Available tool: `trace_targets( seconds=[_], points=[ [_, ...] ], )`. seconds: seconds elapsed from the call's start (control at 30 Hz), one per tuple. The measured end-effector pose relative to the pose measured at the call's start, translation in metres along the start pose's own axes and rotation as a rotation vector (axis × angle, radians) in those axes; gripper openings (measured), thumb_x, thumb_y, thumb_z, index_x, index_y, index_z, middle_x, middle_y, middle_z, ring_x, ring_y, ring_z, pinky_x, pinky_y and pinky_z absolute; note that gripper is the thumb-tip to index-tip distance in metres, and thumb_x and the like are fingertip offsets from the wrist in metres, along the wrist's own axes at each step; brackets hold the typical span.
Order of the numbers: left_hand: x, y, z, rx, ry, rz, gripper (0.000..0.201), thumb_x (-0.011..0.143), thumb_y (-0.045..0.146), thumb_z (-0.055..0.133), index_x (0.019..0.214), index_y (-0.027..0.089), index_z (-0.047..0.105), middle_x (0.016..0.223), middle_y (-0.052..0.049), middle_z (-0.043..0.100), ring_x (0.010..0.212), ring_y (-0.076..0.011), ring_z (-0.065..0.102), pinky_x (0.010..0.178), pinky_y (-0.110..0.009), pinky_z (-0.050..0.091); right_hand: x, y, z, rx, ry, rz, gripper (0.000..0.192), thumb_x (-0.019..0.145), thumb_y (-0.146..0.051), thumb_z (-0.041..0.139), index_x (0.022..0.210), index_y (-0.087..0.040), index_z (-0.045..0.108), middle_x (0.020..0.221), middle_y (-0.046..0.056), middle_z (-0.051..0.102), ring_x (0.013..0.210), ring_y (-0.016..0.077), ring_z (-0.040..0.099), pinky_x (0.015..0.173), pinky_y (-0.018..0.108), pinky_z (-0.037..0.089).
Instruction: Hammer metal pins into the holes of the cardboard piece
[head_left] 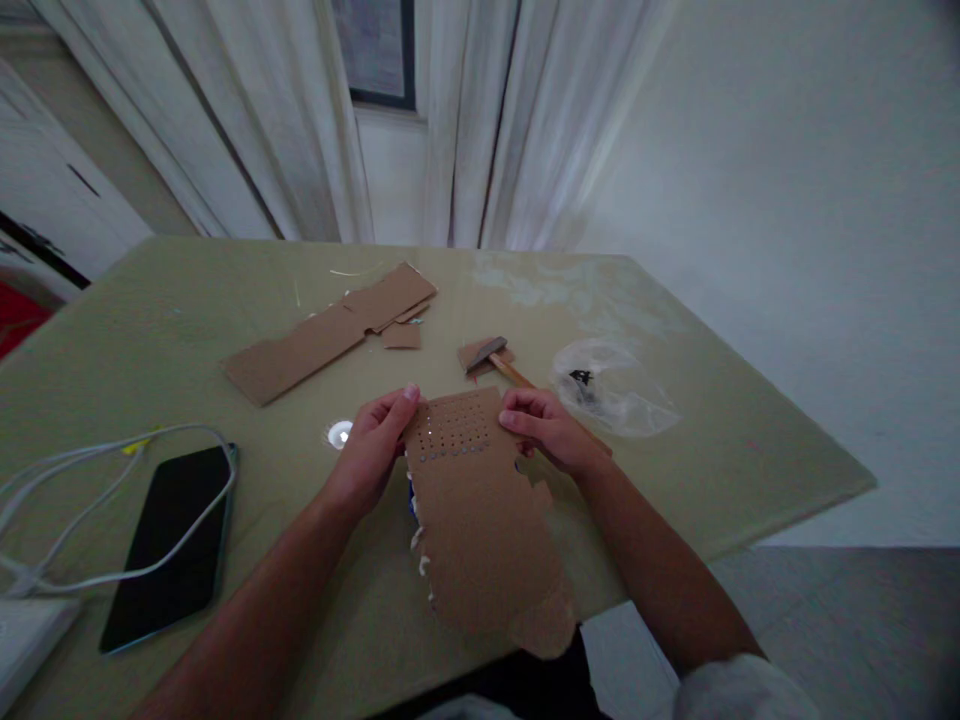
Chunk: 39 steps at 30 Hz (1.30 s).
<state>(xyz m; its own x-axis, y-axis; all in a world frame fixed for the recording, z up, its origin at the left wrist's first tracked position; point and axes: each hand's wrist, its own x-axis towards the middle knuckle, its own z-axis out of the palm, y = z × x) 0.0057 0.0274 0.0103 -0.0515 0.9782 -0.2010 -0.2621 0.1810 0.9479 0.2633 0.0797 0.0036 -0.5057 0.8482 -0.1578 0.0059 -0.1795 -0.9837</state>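
A torn brown cardboard piece (480, 520) lies in front of me on the green table (150, 340), with rows of small holes and metal dots near its far end. My left hand (371, 450) grips its far left edge, thumb on top. At the far right corner, my right hand (551, 430) pinches the same sheet. A small hammer (499, 360) with a wooden handle lies just beyond my right hand.
A long cardboard strip (330, 330) and small scraps lie farther back. A dark phone (176, 545) with a white cable (97, 460) across it sits at the left. A clear plastic bag (611, 390) is at the right. Curtains (480, 120) hang behind the table.
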Motion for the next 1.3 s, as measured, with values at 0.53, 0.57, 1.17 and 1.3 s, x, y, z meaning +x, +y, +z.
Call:
trace_targets(
  seconds=[0.53, 0.57, 1.17, 1.3],
  points=[
    [0.0014, -0.0040, -0.0025, -0.120, -0.010, 0.059, 0.067, 0.069, 0.077, 0.098, 0.072, 0.018, 0.066, 0.061, 0.007, 0.049, 0.054, -0.0073, 0.039, 0.051, -0.019, 0.035, 0.0000, 0.0028, -0.0028, 0.162, -0.030, 0.004, 0.053, 0.076, -0.046, 0.103, 0.100, -0.023, 0.061, 0.063, -0.011, 0.064, 0.043, 0.0061, 0.053, 0.037, 0.015, 0.045],
    [0.0012, -0.0040, -0.0027, -0.129, -0.018, 0.063, 0.066, 0.070, 0.075, 0.099, 0.073, 0.018, 0.066, 0.062, 0.007, 0.048, 0.055, -0.0071, 0.038, 0.051, -0.019, 0.034, -0.0003, 0.0028, -0.0026, 0.175, -0.021, -0.005, 0.054, 0.076, -0.046, 0.103, 0.101, -0.023, 0.061, 0.063, -0.011, 0.064, 0.042, 0.0059, 0.052, 0.036, 0.015, 0.044],
    [-0.0040, -0.0086, -0.0086, -0.032, -0.108, 0.200, 0.045, 0.081, 0.057, 0.099, 0.074, 0.018, 0.078, 0.073, -0.001, 0.070, 0.066, -0.0113, 0.058, 0.062, -0.021, 0.046, -0.0068, 0.0024, -0.0038, 0.228, -0.068, -0.099, 0.048, 0.081, -0.047, 0.100, 0.114, -0.022, 0.075, 0.078, -0.003, 0.073, 0.050, 0.0084, 0.059, 0.041, 0.017, 0.048],
    [-0.0056, -0.0066, -0.0082, -0.032, -0.085, 0.210, 0.044, 0.079, 0.058, 0.101, 0.075, 0.019, 0.080, 0.075, -0.002, 0.072, 0.067, -0.0119, 0.060, 0.062, -0.022, 0.048, -0.0071, 0.0009, -0.0022, 0.189, -0.126, -0.115, 0.049, 0.083, -0.043, 0.099, 0.121, -0.020, 0.080, 0.092, 0.001, 0.079, 0.059, 0.0085, 0.064, 0.047, 0.016, 0.051]
  ],
)
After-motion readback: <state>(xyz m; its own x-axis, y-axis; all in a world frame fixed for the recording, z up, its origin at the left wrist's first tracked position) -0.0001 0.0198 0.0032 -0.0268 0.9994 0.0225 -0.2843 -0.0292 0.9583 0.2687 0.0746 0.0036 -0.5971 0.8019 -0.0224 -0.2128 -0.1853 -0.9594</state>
